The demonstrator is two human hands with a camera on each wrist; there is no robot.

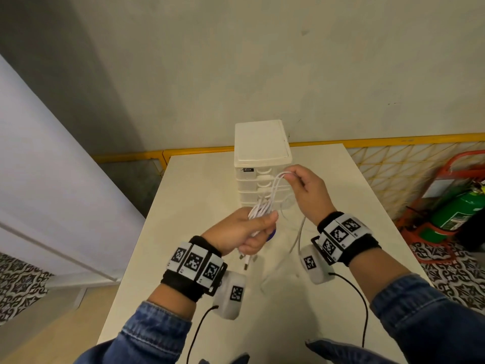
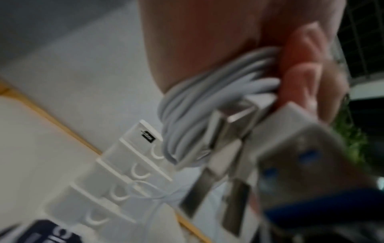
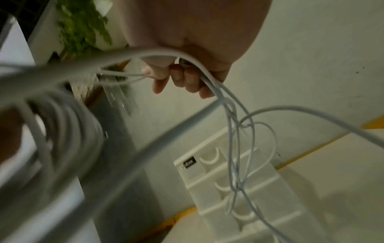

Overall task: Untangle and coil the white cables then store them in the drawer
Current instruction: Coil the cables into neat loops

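My left hand (image 1: pixel 246 229) grips a coiled bundle of white cables (image 1: pixel 258 211) above the table, with USB plugs (image 1: pixel 245 261) hanging below the fist. In the left wrist view the coil (image 2: pixel 197 102) sits between thumb and fingers, with metal plugs (image 2: pixel 230 131) in front. My right hand (image 1: pixel 301 185) is raised higher and pinches loops of white cable (image 1: pixel 278 182) that run down to the bundle. In the right wrist view the fingers (image 3: pixel 182 78) curl over the strands, which trail down tangled (image 3: pixel 239 148). The white drawer unit (image 1: pixel 262 164) stands behind, drawers closed.
The cream table (image 1: pixel 199 195) carries loose cable ends (image 1: pixel 296 240) under my right wrist. A blue round object (image 1: pixel 271 236) peeks out below my left hand. A yellow rail (image 1: pixel 367 141) runs behind; a green extinguisher (image 1: pixel 456 211) in a red stand sits right.
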